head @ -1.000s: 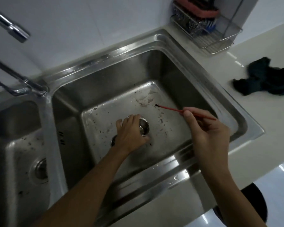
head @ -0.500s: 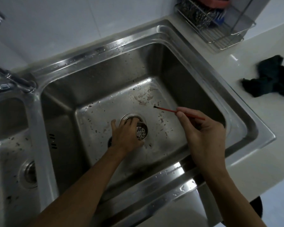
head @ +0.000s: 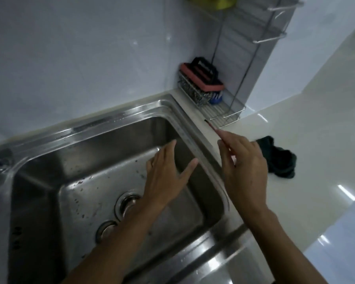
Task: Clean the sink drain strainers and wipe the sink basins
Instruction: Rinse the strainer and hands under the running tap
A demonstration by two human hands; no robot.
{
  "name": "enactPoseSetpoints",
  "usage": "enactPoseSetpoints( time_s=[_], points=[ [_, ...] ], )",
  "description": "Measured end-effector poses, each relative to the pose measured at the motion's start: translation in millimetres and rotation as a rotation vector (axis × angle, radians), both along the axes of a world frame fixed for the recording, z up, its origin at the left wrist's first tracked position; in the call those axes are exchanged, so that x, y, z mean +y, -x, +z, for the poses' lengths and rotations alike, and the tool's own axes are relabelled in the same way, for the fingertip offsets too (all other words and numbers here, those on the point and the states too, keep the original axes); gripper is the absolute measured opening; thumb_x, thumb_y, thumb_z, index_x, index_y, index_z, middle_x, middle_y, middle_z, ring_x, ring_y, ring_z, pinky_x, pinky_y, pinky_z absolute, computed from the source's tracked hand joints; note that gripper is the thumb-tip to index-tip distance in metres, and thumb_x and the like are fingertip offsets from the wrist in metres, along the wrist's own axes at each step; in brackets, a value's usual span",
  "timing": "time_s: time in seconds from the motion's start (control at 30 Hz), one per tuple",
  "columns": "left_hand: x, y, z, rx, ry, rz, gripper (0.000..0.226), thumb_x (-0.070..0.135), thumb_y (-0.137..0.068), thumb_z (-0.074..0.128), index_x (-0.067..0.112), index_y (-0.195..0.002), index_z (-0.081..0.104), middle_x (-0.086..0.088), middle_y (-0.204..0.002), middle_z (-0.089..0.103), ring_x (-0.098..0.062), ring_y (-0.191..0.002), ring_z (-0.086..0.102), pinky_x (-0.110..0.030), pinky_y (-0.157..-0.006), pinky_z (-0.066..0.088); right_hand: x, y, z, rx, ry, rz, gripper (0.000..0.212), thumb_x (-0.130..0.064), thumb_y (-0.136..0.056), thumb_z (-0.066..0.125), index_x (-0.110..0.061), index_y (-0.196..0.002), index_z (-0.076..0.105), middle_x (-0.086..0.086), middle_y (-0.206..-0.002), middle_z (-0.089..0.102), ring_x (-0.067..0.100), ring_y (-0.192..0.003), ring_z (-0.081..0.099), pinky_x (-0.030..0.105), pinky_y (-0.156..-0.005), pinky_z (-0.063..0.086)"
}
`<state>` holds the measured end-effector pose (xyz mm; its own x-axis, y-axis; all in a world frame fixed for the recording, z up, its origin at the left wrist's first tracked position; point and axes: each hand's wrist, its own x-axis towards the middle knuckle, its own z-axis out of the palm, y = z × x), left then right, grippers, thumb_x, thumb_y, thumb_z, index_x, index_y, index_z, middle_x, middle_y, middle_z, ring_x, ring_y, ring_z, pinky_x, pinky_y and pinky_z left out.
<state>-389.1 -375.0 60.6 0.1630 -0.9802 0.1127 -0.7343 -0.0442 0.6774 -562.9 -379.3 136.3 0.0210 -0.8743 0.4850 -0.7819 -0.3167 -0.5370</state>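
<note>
Left hand (head: pixel 168 175): positioned over the sink basin (head: pixel 103 146), palm down, fingers straight and spread, thumb apart. It holds nothing. Whether the fingertips touch the far-right wall of the basin cannot be determined.

Right hand (head: pixel 244 167): positioned above the right rim of the basin, back of the hand toward the camera. Its fingers grip a thin red stick (head: pixel 212 127). Only the upper section with a dark tip protrudes; the remainder is concealed by the hand.

Drain opening (head: pixel 128 200): located in the basin floor, its near-right edge covered by the left wrist. A second round metal piece (head: pixel 106 228) lies just beside it on the floor, partly hidden by the forearm. It may be the strainer, but blur prevents confirmation. Dark specks are scattered over the basin floor.

Counter (head: pixel 285 124): carries a crumpled dark cloth (head: pixel 279 158), its near-left edge masked by the right hand. A wire rack (head: pixel 223 113) stands in the corner and holds a red-and-black scrubber (head: pixel 203 78). A blue item under the scrubber is too obscured to identify. The rack's upper tiers are cut off by the top edge.
</note>
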Motion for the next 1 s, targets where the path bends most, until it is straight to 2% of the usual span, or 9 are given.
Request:
enactPoseSetpoints(
  time_s=[0.13,0.27,0.57,0.7,0.8,0.87,0.93,1.0],
  points=[
    [-46.5,57.0,30.2,0.028,0.072,-0.021,0.087,0.082,-0.093,0.037,0.029,-0.160,0.022,0.003,-0.166,0.030,-0.016,-0.153,0.028,-0.043,-0.124,0.016,-59.7,30.7,18.6,0.139,0.058,-0.035,0.033,-0.029,-0.106,0.053,-0.024,-0.136,0.065,-0.003,-0.123,0.072,0.019,-0.093,0.060,0.035,-0.072,0.054],
    [-68.6,82.7,29.4,-0.010,0.073,0.015,0.089,0.080,-0.093,0.038,0.026,-0.161,0.022,0.000,-0.168,0.029,-0.017,-0.154,0.026,-0.043,-0.123,0.015,-108.8,41.0,14.3,0.242,0.050,-0.020,0.035,-0.033,-0.107,0.045,-0.025,-0.136,0.064,-0.005,-0.126,0.071,0.021,-0.095,0.058,0.039,-0.066,0.054],
    [-76.4,75.3,5.7,-0.054,0.084,0.065,0.083,0.079,-0.095,0.038,0.027,-0.159,0.026,0.002,-0.165,0.033,-0.012,-0.151,0.029,-0.037,-0.121,0.014,-164.8,32.5,-14.2,0.341,0.026,0.008,0.027,-0.029,-0.109,0.044,-0.022,-0.121,0.067,-0.005,-0.113,0.072,0.026,-0.093,0.057,0.034,-0.056,0.049],
    [-73.5,71.0,0.5,-0.092,0.073,0.079,0.082,0.078,-0.096,0.037,0.027,-0.159,0.025,0.003,-0.165,0.033,-0.011,-0.150,0.030,-0.031,-0.116,0.011,-167.7,35.6,-23.0,0.427,0.039,0.057,0.033,-0.039,-0.107,0.044,-0.022,-0.124,0.067,-0.005,-0.115,0.071,0.027,-0.097,0.056,0.034,-0.055,0.049],
    [-68.6,64.8,-0.9,-0.121,0.068,0.087,0.083,0.079,-0.095,0.036,0.027,-0.159,0.025,0.004,-0.166,0.031,-0.011,-0.151,0.029,-0.030,-0.114,0.010,-166.6,34.9,-25.2,0.475,0.002,0.075,0.059,-0.067,-0.099,0.040,-0.023,-0.128,0.067,-0.004,-0.124,0.070,0.028,-0.106,0.057,0.036,-0.064,0.053],
    [-62.5,58.9,-1.1,-0.128,0.049,0.089,0.086,0.081,-0.094,0.034,0.027,-0.160,0.024,0.003,-0.167,0.029,-0.013,-0.152,0.028,-0.033,-0.117,0.012,-164.1,34.9,-23.0,0.528,-0.061,0.093,0.080,-0.082,-0.090,0.037,-0.022,-0.136,0.062,-0.003,-0.137,0.063,0.030,-0.116,0.053,0.039,-0.074,0.055],
    [-51.2,49.7,-0.1,-0.121,0.038,0.099,0.086,0.081,-0.093,0.034,0.027,-0.159,0.026,0.003,-0.166,0.031,-0.013,-0.152,0.030,-0.034,-0.119,0.014,-156.7,35.0,-15.4,0.604,-0.104,0.083,0.091,-0.089,-0.084,0.033,-0.025,-0.148,0.049,0.000,-0.153,0.047,0.034,-0.124,0.047,0.042,-0.084,0.053],
    [-31.0,34.0,3.0,-0.145,0.041,0.136,0.084,0.079,-0.093,0.037,0.024,-0.157,0.033,0.002,-0.163,0.037,-0.015,-0.150,0.035,-0.039,-0.121,0.021,-142.3,28.7,-4.7,0.604,-0.063,0.062,0.091,-0.088,-0.086,0.032,-0.028,-0.154,0.037,0.002,-0.161,0.034,0.038,-0.129,0.042,0.044,-0.088,0.050]
  ],
)
